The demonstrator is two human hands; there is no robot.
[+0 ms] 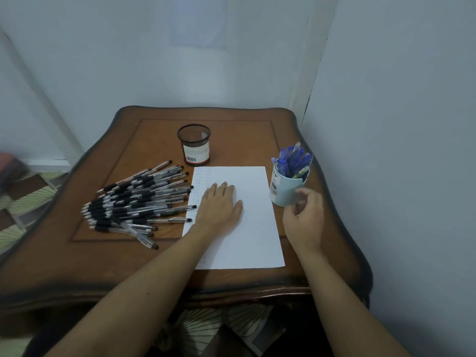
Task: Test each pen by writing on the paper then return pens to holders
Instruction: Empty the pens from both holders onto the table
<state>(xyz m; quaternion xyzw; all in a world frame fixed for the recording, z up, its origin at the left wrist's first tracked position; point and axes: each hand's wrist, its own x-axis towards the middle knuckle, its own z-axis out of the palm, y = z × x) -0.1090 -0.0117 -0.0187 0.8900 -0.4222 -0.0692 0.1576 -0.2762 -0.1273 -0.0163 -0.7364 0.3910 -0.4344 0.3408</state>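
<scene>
A white sheet of paper (253,228) lies on the brown wooden table (144,264), with faint columns of writing down its left side. My left hand (219,206) presses flat on the sheet. A pile of several black pens (136,202) lies to the left of the paper. A black mesh holder (193,144) stands empty behind the sheet. On the right, a light blue cup (284,188) holds several blue pens (293,159). My right hand (305,215) hovers just in front of that cup with loosely curled fingers, holding nothing.
The table stands in a corner, with pale walls close behind and on the right. Its curved front edge is near me. A patterned floor (28,199) shows on the left, and a blurred dark object (10,168) sits at the left margin.
</scene>
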